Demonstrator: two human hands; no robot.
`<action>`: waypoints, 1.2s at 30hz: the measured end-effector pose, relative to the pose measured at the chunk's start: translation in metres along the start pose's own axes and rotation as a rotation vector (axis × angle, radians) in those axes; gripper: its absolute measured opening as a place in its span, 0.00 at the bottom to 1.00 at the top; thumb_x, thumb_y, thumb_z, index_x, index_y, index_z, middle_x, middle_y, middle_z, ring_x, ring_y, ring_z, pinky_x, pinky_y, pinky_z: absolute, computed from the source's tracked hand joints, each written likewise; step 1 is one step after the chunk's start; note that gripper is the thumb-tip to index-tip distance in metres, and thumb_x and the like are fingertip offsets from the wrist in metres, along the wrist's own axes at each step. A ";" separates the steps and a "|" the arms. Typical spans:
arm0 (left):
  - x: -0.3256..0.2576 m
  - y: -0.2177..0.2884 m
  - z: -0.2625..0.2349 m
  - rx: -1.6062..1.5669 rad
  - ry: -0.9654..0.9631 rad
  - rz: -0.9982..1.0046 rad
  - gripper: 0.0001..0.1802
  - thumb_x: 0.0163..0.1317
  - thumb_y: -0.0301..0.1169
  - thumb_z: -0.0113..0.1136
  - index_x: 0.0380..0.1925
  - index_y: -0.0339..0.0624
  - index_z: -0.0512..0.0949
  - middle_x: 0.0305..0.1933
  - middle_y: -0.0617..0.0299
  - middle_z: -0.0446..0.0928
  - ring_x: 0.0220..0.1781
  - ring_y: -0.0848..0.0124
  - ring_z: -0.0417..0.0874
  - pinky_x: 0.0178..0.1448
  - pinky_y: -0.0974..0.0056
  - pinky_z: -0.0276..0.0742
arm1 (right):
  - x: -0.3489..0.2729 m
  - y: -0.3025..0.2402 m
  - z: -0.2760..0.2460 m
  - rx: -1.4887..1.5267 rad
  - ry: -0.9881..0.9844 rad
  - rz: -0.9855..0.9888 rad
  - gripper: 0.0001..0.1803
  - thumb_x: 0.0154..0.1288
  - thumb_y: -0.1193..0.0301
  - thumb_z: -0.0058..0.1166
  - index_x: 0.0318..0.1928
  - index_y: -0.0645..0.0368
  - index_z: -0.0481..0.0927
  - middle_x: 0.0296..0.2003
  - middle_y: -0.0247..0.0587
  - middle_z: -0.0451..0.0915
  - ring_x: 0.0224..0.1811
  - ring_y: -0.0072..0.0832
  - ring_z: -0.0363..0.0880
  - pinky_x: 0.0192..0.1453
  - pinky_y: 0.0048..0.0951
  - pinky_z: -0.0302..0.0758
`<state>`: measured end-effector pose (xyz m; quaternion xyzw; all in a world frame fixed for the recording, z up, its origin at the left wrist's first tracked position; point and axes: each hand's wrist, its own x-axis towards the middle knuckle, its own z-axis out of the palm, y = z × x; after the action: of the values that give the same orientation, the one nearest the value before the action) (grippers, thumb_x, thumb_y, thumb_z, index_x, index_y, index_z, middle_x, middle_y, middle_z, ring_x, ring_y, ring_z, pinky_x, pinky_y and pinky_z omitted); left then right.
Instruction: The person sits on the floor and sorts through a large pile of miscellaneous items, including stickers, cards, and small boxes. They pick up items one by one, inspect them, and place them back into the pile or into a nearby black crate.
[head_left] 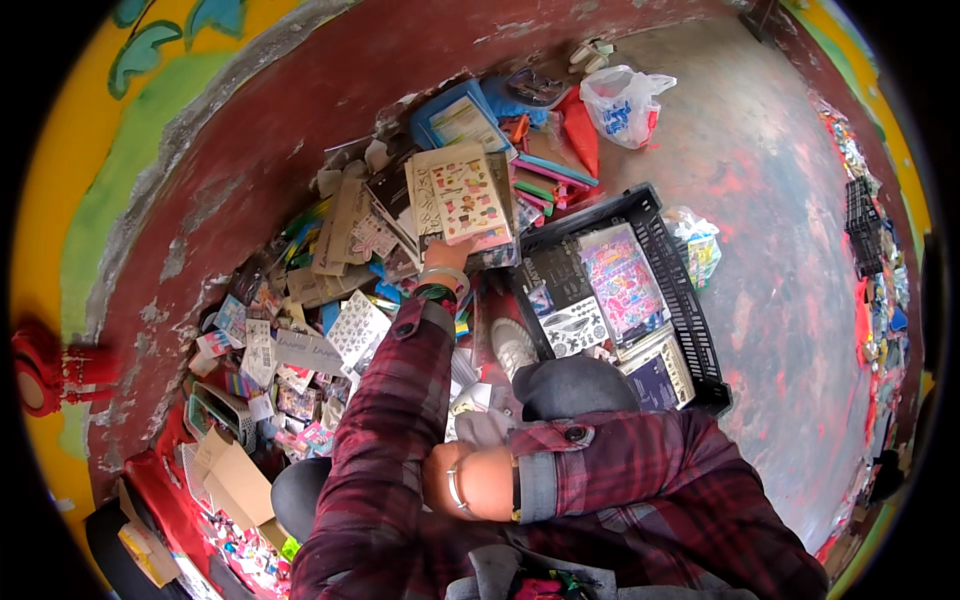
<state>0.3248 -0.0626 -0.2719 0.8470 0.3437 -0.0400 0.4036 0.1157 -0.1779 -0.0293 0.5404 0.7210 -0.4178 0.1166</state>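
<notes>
My left hand point(447, 256) reaches forward, its fingers closed on the near edge of a stack of printed sheets point(468, 203) with small coloured pictures. Darker flat packs lie beneath the stack. Close to my body, my right hand point(440, 478) is bent inward beside my left forearm; its fingers are hidden. Just right of the stack stands a black plastic crate point(690, 320). Inside it lie a colourful pink and blue sheet pack point(620, 280), a white sheet with black designs point(575, 328) and dark packs.
A heap of cards, packets and cardboard spreads left, including a white patterned sheet point(358, 330) and an open cardboard box point(232, 480). Blue folders point(460, 112) lean near the dark red wall point(330, 90). A white plastic bag point(625, 105) sits on the floor beyond the crate.
</notes>
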 end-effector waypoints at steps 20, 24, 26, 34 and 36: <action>0.011 -0.012 0.008 -0.124 0.283 -0.510 0.48 0.31 0.42 0.77 0.50 0.26 0.62 0.51 0.43 0.73 0.54 0.56 0.76 0.56 0.59 0.71 | -0.016 0.021 0.000 0.286 -0.040 -0.005 0.12 0.55 0.59 0.51 0.36 0.44 0.84 0.35 0.36 0.83 0.39 0.36 0.82 0.38 0.38 0.78; 0.064 -0.075 0.027 -0.463 0.137 -0.561 0.36 0.42 0.41 0.72 0.48 0.31 0.69 0.45 0.50 0.77 0.46 0.62 0.78 0.49 0.62 0.72 | -0.023 0.014 -0.013 0.210 0.020 0.088 0.13 0.52 0.58 0.52 0.36 0.44 0.84 0.34 0.36 0.83 0.38 0.35 0.82 0.38 0.36 0.79; 0.077 -0.095 0.028 -0.481 -0.058 -0.477 0.30 0.50 0.45 0.65 0.47 0.34 0.72 0.48 0.51 0.77 0.49 0.61 0.77 0.50 0.65 0.71 | -0.024 0.014 -0.017 0.225 -0.018 0.054 0.13 0.52 0.59 0.52 0.36 0.45 0.84 0.34 0.36 0.83 0.39 0.34 0.82 0.37 0.36 0.79; 0.032 -0.031 0.008 -1.038 -0.087 -0.473 0.18 0.55 0.35 0.63 0.39 0.31 0.77 0.41 0.53 0.79 0.38 0.64 0.79 0.43 0.64 0.72 | -0.007 0.010 0.004 0.203 0.086 0.195 0.12 0.53 0.61 0.49 0.32 0.47 0.85 0.33 0.36 0.83 0.36 0.34 0.82 0.35 0.35 0.78; 0.024 -0.026 0.010 -1.202 -0.075 -0.540 0.16 0.56 0.35 0.62 0.38 0.32 0.78 0.38 0.54 0.79 0.38 0.64 0.79 0.42 0.63 0.72 | -0.006 0.012 0.007 0.187 0.117 0.211 0.12 0.54 0.62 0.48 0.31 0.47 0.85 0.32 0.35 0.83 0.36 0.34 0.82 0.34 0.35 0.78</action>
<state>0.3289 -0.0453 -0.3035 0.3561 0.4921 0.0295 0.7938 0.1266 -0.1861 -0.0361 0.6453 0.6235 -0.4363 0.0667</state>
